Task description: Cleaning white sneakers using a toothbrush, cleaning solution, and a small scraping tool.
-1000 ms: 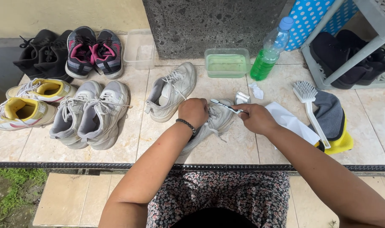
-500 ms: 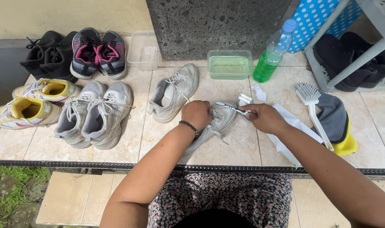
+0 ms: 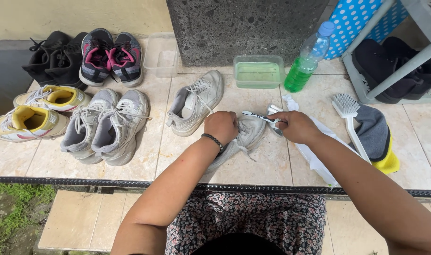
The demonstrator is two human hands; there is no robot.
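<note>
Behind the hands, a green tub (image 3: 259, 72) and green bottle (image 3: 308, 59) are standing, a scrub brush (image 3: 349, 115) lying right. On the tiles, the left hand (image 3: 221, 126) is gripping a white sneaker (image 3: 243, 138); the right hand (image 3: 296, 126) is pinching a toothbrush (image 3: 259, 115) over it, both wrists bending inward.

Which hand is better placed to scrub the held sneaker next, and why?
Probably the right hand: it already holds the toothbrush, bristles near the white sneaker, while the left hand grips that shoe.
</note>
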